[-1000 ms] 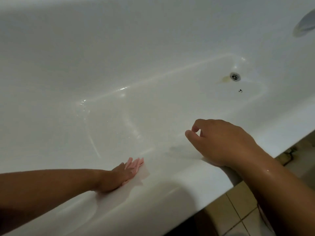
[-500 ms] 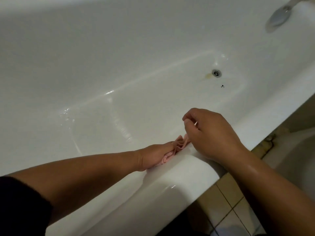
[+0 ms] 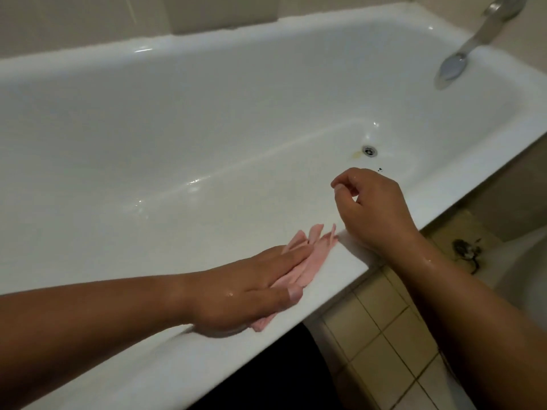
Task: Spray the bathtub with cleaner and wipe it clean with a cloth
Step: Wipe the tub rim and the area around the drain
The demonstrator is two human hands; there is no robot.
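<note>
Tub (image 3: 207, 365): white, glossy, running from near left to far right. Wet streaks shine on its floor.

Cloth (image 3: 310, 255): pink and crumpled, lying on the tub's near rim with its folds fanning out toward the right past the fingertips.

Left hand (image 3: 251, 291): flat, palm down on the cloth, with straight fingers held together and pressing it to the rim. The thumb lies along the cloth's near edge. The forearm comes in from the left.

Right hand (image 3: 373, 208): the wrist rests on the near rim, just right of the cloth and apart from it. The fingers are loosely curled over the basin, thumb and forefinger tips close together, and they hold nothing.

Drain (image 3: 369, 150): 1 metal ring in the tub floor, far right, with a yellowish stain (image 3: 356, 155) just left of it.

Spout (image 3: 473, 39): grey metal, reaching over the far right end.

Floor tiles (image 3: 384, 335): beige, below the near rim on the right.
</note>
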